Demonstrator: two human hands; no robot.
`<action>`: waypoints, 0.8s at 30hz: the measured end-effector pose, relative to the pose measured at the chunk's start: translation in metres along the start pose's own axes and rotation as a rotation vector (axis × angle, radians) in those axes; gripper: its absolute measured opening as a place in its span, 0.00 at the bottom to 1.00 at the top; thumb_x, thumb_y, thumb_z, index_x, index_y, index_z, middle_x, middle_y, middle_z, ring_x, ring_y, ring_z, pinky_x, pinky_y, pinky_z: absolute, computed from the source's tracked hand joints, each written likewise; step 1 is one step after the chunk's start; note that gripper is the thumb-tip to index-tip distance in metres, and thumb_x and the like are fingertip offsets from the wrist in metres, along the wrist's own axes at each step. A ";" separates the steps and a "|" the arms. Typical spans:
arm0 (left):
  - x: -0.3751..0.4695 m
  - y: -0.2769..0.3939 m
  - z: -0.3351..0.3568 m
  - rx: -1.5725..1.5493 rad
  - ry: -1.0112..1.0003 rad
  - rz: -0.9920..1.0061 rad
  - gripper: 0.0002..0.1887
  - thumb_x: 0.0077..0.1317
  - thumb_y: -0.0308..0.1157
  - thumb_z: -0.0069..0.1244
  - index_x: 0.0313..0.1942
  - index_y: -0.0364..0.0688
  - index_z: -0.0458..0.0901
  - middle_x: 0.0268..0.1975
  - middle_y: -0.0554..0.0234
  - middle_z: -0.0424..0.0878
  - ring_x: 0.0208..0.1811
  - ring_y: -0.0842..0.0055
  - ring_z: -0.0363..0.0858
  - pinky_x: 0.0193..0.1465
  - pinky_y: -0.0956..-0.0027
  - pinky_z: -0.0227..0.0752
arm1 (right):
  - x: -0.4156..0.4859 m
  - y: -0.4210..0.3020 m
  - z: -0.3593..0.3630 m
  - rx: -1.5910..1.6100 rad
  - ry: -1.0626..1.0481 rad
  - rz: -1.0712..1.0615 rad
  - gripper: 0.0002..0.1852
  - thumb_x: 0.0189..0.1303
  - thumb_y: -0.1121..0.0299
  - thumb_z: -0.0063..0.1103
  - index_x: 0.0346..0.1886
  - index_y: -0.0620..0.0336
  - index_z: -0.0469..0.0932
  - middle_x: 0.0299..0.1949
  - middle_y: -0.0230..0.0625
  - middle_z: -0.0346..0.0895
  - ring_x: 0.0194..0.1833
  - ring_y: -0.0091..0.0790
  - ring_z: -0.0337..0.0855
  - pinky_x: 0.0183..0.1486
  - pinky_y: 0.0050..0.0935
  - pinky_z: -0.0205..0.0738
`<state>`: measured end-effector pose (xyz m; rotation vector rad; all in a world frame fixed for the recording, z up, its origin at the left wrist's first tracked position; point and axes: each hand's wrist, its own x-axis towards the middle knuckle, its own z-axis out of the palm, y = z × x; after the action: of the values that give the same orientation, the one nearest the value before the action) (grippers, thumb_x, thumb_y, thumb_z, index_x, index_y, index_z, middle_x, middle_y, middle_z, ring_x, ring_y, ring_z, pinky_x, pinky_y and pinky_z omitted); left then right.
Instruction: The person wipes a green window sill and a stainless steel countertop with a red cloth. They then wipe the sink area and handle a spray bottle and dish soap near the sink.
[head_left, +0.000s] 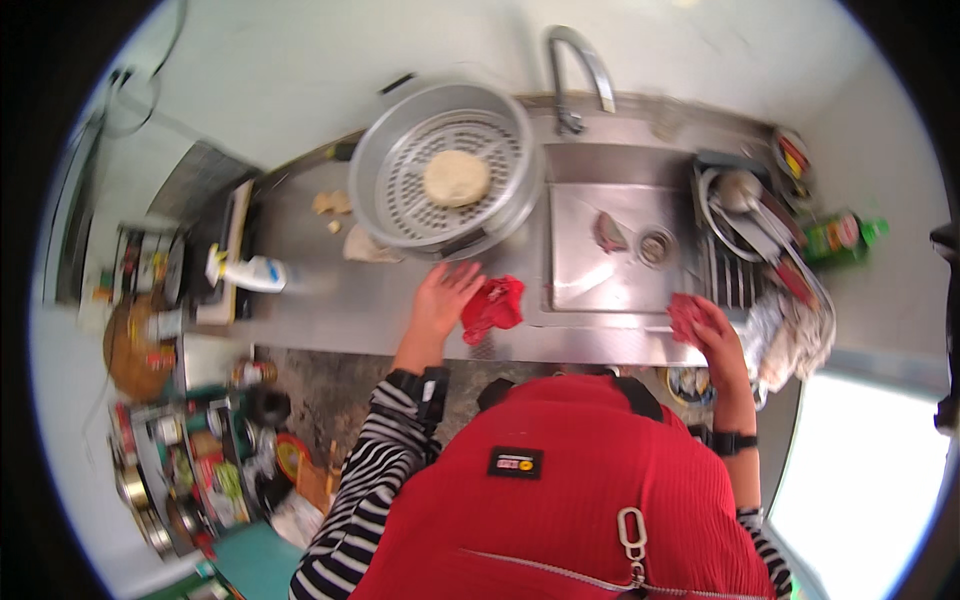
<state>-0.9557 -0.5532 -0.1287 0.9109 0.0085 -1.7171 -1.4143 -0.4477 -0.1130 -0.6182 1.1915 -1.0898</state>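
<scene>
My left hand (444, 300) is spread over the steel counter, its fingers apart, beside a crumpled red plastic bag (493, 306) near the front edge. In my right hand (716, 334) is a pinkish-red piece (684, 318), perhaps meat or a cloth, at the sink's front right corner. Behind my left hand stands an aluminium steamer pot (364, 196) with a round pale dough-like piece (456, 178) on its perforated tray. A reddish-grey piece (610, 231) lies in the steel sink (585, 285) by the drain.
A curved faucet (585, 56) rises behind the sink. At right are a dish rack (731, 277) with utensils, a green bottle (832, 238) and cloths (799, 337). A white spray bottle (255, 274) lies at left. Pale scraps (331, 202) and a pale cloth (369, 246) are near the pot.
</scene>
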 end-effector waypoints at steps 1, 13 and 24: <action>0.005 -0.001 -0.001 -0.071 -0.023 -0.001 0.10 0.69 0.29 0.45 0.46 0.33 0.66 0.56 0.38 0.66 0.65 0.46 0.64 0.68 0.44 0.62 | 0.000 0.001 0.000 0.007 -0.010 0.001 0.27 0.62 0.78 0.50 0.65 0.66 0.63 0.60 0.45 0.70 0.59 0.41 0.75 0.60 0.38 0.73; 0.042 -0.004 0.001 -0.038 0.127 0.104 0.07 0.67 0.22 0.40 0.43 0.32 0.72 0.44 0.51 0.78 0.47 0.62 0.79 0.58 0.52 0.76 | -0.004 0.007 -0.005 -0.005 0.051 0.023 0.26 0.59 0.78 0.51 0.64 0.64 0.67 0.55 0.43 0.75 0.53 0.36 0.79 0.57 0.33 0.75; 0.062 0.015 -0.026 0.008 0.087 0.052 0.09 0.70 0.32 0.39 0.45 0.40 0.74 0.42 0.60 0.80 0.42 0.69 0.79 0.44 0.65 0.78 | -0.013 0.005 0.008 -0.026 0.044 0.021 0.25 0.61 0.78 0.50 0.63 0.66 0.66 0.56 0.43 0.74 0.54 0.37 0.78 0.57 0.35 0.75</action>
<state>-0.9329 -0.5983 -0.1755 0.9829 0.0356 -1.6299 -1.4049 -0.4349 -0.1096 -0.6038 1.2492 -1.0761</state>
